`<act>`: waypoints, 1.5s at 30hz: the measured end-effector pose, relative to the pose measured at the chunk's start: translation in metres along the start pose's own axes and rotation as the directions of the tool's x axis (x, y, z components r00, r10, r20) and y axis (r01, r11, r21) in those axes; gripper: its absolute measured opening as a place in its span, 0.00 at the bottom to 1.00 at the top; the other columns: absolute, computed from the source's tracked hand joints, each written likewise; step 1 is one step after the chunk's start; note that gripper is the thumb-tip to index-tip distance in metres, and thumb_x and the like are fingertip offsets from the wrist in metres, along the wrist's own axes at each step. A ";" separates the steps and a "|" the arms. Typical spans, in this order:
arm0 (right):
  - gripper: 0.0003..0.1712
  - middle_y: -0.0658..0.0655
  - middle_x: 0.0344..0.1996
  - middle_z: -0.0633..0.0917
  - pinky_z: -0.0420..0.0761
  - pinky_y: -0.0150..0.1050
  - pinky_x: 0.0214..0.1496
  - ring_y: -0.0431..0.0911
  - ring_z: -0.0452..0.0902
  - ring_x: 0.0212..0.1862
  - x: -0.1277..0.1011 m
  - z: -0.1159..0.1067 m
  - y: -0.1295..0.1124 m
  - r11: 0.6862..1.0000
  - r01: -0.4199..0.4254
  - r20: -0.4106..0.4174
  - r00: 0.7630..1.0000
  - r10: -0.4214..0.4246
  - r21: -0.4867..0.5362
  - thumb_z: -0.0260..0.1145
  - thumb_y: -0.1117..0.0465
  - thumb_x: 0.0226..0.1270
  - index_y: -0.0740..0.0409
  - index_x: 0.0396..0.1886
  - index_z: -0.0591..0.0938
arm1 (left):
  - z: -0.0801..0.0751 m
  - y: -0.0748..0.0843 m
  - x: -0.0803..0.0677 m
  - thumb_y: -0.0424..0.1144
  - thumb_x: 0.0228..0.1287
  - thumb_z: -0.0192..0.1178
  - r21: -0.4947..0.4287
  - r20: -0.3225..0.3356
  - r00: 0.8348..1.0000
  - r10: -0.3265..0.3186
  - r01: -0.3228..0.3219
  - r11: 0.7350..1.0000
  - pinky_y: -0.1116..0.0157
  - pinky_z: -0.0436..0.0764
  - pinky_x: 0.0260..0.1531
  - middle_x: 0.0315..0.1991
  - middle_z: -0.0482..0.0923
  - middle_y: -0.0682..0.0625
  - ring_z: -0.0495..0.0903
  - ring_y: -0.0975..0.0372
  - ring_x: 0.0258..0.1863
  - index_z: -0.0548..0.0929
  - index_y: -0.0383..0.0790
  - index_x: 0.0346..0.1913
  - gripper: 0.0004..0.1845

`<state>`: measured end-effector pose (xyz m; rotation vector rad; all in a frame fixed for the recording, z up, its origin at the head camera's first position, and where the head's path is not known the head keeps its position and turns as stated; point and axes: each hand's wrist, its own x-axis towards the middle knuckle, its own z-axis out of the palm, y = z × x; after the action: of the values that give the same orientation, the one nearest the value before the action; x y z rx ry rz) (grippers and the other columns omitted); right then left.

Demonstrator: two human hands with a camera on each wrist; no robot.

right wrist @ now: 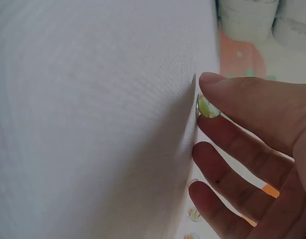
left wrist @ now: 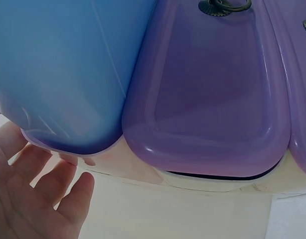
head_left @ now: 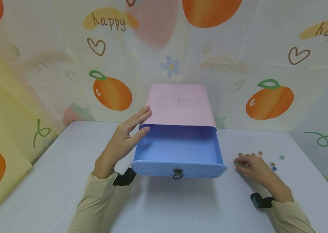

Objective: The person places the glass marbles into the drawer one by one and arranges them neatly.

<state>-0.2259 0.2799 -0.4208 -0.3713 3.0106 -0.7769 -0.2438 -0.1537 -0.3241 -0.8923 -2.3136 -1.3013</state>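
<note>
A small chest of drawers (head_left: 181, 103) with a pink casing stands in the middle of the table, its blue top drawer (head_left: 178, 170) pulled out towards me. My left hand (head_left: 123, 137) rests against the casing's left front edge, fingers extended and thumb by the drawer's side. Below the blue drawer, the left wrist view shows a purple drawer front (left wrist: 208, 94) with a metal ring handle (left wrist: 225, 6). On the table to the right, my right hand (head_left: 258, 170) pinches a green-yellow glass marble (right wrist: 208, 107) between thumb and index finger, right at the tabletop.
Several more marbles lie around my right hand, among them a green marble (head_left: 282, 157), a blue marble (head_left: 274, 169) and a brownish marble (head_left: 260, 153). Behind the white table (head_left: 181, 210) hangs a fruit-printed cloth (head_left: 210, 58).
</note>
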 end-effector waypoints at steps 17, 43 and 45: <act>0.10 0.64 0.41 0.89 0.82 0.60 0.50 0.59 0.84 0.45 0.001 -0.001 0.003 0.998 0.062 0.003 0.998 -0.062 -0.010 0.70 0.69 0.59 0.66 0.41 0.87 | 0.000 0.000 0.000 0.34 0.70 0.59 0.005 0.001 1.000 -0.002 0.002 1.000 0.57 0.62 0.74 0.76 0.63 0.52 0.57 0.62 0.78 0.70 0.43 0.72 0.28; 0.11 0.66 0.46 0.88 0.66 0.75 0.60 0.69 0.77 0.58 -0.001 -0.008 -0.007 0.998 0.057 -0.007 0.998 -0.057 -0.002 0.70 0.65 0.62 0.63 0.44 0.87 | 0.000 0.001 0.000 0.34 0.70 0.58 0.004 0.006 1.000 -0.003 0.003 1.000 0.55 0.62 0.75 0.76 0.63 0.51 0.57 0.62 0.78 0.70 0.42 0.72 0.28; 0.12 0.67 0.46 0.87 0.56 0.79 0.64 0.70 0.77 0.58 -0.001 -0.009 -0.008 0.998 0.060 -0.006 0.998 -0.060 0.018 0.70 0.65 0.62 0.63 0.44 0.87 | 0.000 0.001 0.000 0.34 0.70 0.58 0.004 0.008 1.000 0.000 0.000 1.000 0.55 0.62 0.75 0.76 0.63 0.51 0.57 0.61 0.78 0.70 0.42 0.72 0.28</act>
<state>-0.2234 0.2781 -0.4095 -0.4614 3.0079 -0.8099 -0.2436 -0.1536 -0.3234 -0.8977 -2.3216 -1.2952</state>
